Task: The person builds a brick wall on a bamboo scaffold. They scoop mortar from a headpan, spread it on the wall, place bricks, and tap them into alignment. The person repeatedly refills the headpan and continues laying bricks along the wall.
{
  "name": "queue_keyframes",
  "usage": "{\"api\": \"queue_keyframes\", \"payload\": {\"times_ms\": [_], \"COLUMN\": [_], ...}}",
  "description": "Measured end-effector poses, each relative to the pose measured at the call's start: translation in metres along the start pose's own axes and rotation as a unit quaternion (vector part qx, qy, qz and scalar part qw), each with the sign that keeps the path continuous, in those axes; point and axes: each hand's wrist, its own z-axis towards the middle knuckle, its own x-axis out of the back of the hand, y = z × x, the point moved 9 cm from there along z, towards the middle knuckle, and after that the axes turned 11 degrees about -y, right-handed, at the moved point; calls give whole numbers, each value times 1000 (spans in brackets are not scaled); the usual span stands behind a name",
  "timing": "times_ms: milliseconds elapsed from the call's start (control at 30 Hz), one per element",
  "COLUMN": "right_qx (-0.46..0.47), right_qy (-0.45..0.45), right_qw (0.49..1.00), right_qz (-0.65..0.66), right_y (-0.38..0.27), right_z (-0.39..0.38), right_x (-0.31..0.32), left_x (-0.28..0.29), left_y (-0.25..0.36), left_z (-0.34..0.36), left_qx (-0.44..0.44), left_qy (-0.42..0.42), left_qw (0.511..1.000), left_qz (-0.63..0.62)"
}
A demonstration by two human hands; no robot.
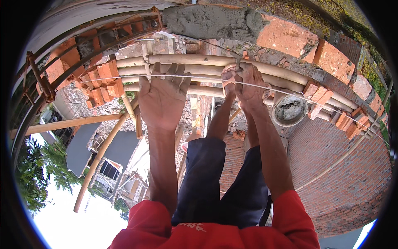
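Observation:
My left hand is held palm up with its fingers spread; a taut white string crosses at its fingers, and it grips nothing. My right hand is closed around a grey metal tool whose far end is hard to make out, with the string passing at that hand. My sandalled feet rest on round wooden poles beneath the hands. Just right of my right hand stands a bucket with grey mortar inside.
Loose brick stacks sit on the poles at left and right. A brick course with grey mortar runs along the far edge. Rusty rebar is at left, slanted timber poles below it, and a brick wall lower right.

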Motion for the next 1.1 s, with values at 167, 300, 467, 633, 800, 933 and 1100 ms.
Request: {"api": "queue_keyframes", "payload": {"times_ms": [167,300,467,633,800,933,1100], "right_qx": [-42,-64,-112,-210,-506,-662,-684], "right_qy": [33,28,43,121,98,12,-82], "right_qw": [994,990,979,939,835,748,721], "right_qz": [90,120,167,245,191,-32,-80], "right_y": [63,110,110,71,80,146,260], "right_z": [-19,-46,-76,-139,-296,-407,-451], "right_x": [7,40,88,123,115,101,50], "left_x": [40,46,38,19,1,13,53], "left_y": [-41,-80,-119,-141,-168,-218,-327], "left_z": [-23,-27,-27,-38,-33,-8,53], "left_qx": [50,92,119,162,242,315,362], "left_qy": [49,48,60,45,-3,-31,-102], "left_qw": [997,994,991,984,946,882,743], "left_qz": [15,21,30,67,215,350,553]}}
